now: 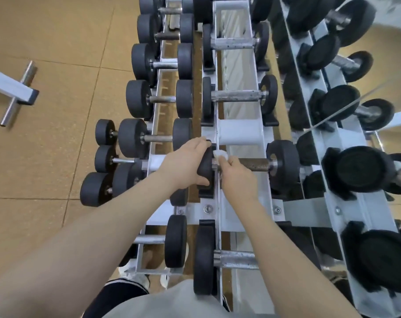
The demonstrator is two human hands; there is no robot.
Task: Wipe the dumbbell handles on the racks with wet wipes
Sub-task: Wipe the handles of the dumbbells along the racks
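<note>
Top tier of white rack (238,136), looking down. Left hand (186,162), grip curled round the near black head (205,165) of a dumbbell seated in its cradle. Right hand (237,177), grip pinching a white wet wipe (220,154) against the handle (254,164) right beside that head. Handle dark along its bare stretch toward the far head (284,165). More dumbbells line both tiers; mirror (355,88) on the right repeats them. Tan floor (45,53) at left.

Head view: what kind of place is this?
Most likely a gym's free-weights area: tiered white racks full of black dumbbells, a mirror behind them, and rubber-tile flooring.
</note>
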